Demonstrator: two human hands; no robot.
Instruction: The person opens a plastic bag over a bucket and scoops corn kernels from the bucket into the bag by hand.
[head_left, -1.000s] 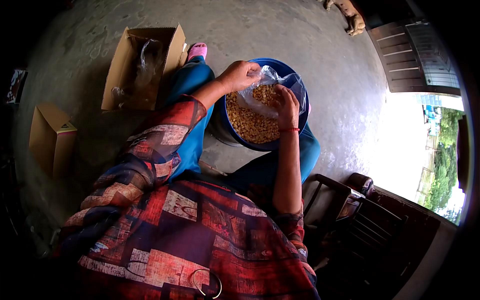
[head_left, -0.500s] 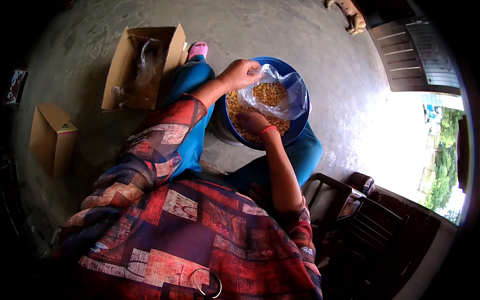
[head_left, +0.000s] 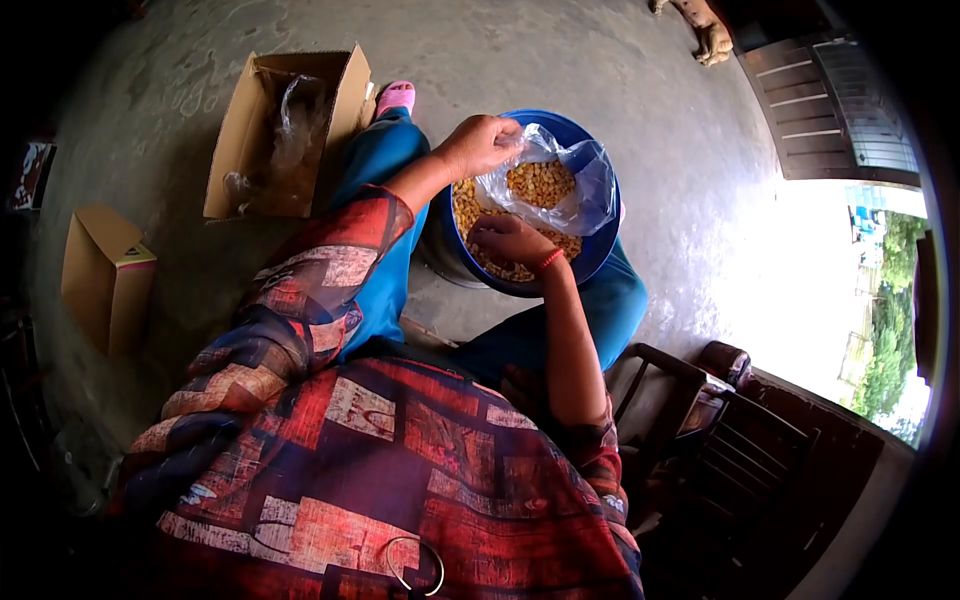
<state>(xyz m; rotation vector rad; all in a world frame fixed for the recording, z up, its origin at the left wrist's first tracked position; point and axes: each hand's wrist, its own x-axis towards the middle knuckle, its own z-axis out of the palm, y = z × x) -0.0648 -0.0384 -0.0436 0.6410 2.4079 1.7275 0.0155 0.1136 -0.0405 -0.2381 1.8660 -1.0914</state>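
A blue round bucket (head_left: 608, 245) stands between my knees, holding loose yellow corn kernels (head_left: 466, 205). A clear plastic bag (head_left: 592, 190) lies open inside it, with more kernels in its bottom. My left hand (head_left: 480, 146) is at the bucket's far left rim, thumb and fingers pinched on the bag's edge. Below the bag, my right hand (head_left: 510, 240), with a red bead bracelet (head_left: 549, 260) at the wrist, is curled low over the loose kernels. Its fingertips are partly hidden, and kernels inside the grasp are hard to make out.
An open cardboard box (head_left: 230, 150) with clear plastic inside stands left of my leg. A smaller carton (head_left: 100, 280) is nearer on the left. A dark wooden chair (head_left: 740, 440) is at the right, by a bright doorway. An animal's paws (head_left: 712, 45) show at the top right.
My right hand has risen a little out of the kernels and shifted slightly right, its back turning more into view. My left hand keeps its hold on the bag's edge.
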